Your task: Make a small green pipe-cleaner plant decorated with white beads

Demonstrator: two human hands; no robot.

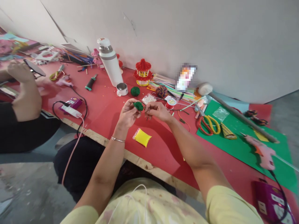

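Over the middle of the red table, my left hand (pixel 128 114) is closed round a small dark green fuzzy piece (pixel 138 106). Just right of it, my right hand (pixel 157 111) is pinched at the end of something thin and dark beside the green piece; its exact shape is too small to make out. Below the hands lies a yellow packet (pixel 143 137). Beyond them are a green yarn ball (pixel 135 91), a bag of white beads (pixel 149 99) and a multicoloured yarn ball (pixel 161 91).
A white flask (pixel 111 63) and its cup (pixel 122 89) stand behind. Scissors (pixel 208 125) and a pink glue gun (pixel 261 151) lie right on green sheet (pixel 235 133). Another person's arm (pixel 25 90) is at left, near a power strip (pixel 71 107).
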